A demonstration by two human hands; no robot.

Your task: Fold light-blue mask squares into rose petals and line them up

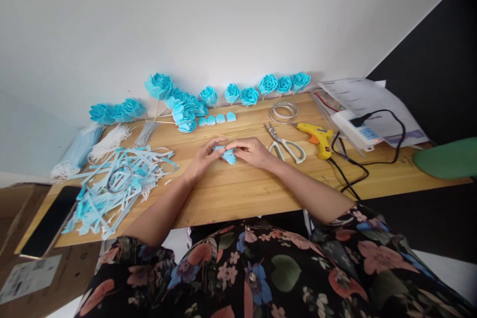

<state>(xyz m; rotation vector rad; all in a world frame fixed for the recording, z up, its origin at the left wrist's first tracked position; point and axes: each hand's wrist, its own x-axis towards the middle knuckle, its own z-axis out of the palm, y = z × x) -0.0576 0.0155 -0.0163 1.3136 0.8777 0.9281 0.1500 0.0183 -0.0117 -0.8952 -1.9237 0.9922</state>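
A small light-blue piece (228, 157), folded or layered, with an uneven lower edge, is held between the left fingers (213, 141) and the right fingers (242, 144). Partly covered by both, it shows just below and between them, toward the wearer; its exact folds are hard to make out.

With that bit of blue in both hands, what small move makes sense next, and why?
Perhaps fold the blue piece over once more: the left hand and right hand both hold it, and it looks looser than the four folded pieces lined up beyond.
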